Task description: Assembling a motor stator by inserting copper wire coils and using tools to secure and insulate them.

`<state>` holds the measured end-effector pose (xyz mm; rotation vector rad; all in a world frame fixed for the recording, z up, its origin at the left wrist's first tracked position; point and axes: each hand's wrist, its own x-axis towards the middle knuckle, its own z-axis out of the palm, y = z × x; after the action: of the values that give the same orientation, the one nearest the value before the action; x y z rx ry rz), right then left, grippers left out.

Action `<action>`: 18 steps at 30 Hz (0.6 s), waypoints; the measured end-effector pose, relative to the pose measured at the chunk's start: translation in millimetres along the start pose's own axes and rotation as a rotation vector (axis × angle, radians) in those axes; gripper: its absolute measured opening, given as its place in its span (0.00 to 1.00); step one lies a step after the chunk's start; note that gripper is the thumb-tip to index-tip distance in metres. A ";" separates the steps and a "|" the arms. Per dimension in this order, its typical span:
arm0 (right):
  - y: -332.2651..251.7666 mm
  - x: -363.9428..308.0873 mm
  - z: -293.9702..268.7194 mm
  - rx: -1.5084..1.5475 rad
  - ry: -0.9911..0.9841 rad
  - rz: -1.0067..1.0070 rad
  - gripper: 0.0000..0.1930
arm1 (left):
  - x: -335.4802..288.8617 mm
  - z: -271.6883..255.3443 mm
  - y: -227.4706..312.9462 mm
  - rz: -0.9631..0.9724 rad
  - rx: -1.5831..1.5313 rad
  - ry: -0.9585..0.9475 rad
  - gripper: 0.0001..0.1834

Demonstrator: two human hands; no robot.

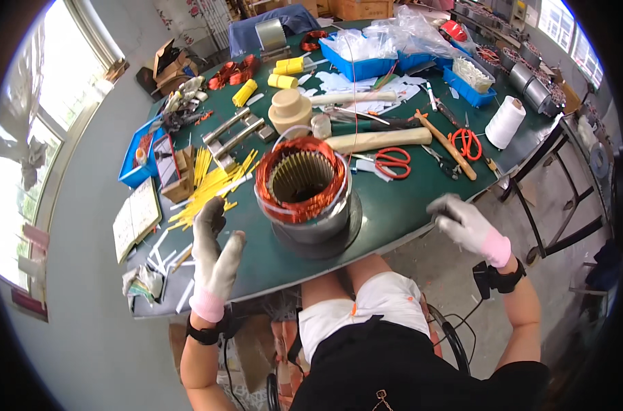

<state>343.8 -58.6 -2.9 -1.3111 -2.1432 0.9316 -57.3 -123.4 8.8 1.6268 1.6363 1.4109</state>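
A motor stator [311, 198] stands upright near the front edge of the green table, copper windings [335, 195] ringing its slotted bore. White cord runs around the windings, and a dark round base [352, 226] sits beneath. My left hand [212, 257], in a grey-white glove with a pink cuff, is raised left of the stator, thumb and fingers apart, touching nothing. On the other side, my right hand [467, 225], gloved alike, hovers by the table's right front edge. Its fingers are loosely bent and apart, and I see nothing in them.
Yellow strips [212, 198] lie left of the stator. Behind it are a wooden mallet [380, 139], red-handled scissors [393, 163] and a tan round block [289, 109]. A white thread spool [505, 123] stands right. Blue bins [356, 67] line the back; a notebook [135, 216] lies far left.
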 end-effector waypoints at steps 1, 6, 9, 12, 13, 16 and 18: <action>10.0 -2.9 -3.2 0.016 -0.106 -0.009 0.13 | 8.7 2.2 6.2 0.018 0.005 -0.065 0.32; 101.1 -48.5 -7.4 -0.017 -0.139 0.346 0.20 | 2.6 17.6 -41.2 0.071 0.070 -0.043 0.26; 107.6 -67.2 -5.8 0.172 -0.109 0.533 0.23 | -6.9 -7.1 -56.7 -0.129 0.069 -0.251 0.14; 115.2 -70.7 -21.9 0.160 -0.177 0.780 0.16 | 7.3 -7.1 -79.7 -0.346 0.041 -0.655 0.06; 112.7 -78.3 -26.9 0.148 -0.141 0.815 0.16 | 10.9 2.6 -82.3 -0.199 0.169 -0.816 0.05; 96.5 -91.8 -45.1 0.027 -0.127 0.909 0.17 | 18.4 33.0 -86.7 0.268 0.282 -1.120 0.04; 83.4 -87.8 -51.1 -0.029 -0.130 1.009 0.18 | 16.0 38.0 -103.6 0.279 0.193 -1.079 0.04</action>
<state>466.2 -95.1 -34.0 -2.4612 -1.4907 1.3507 -77.3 -74.0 -89.2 2.1973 0.9175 0.2684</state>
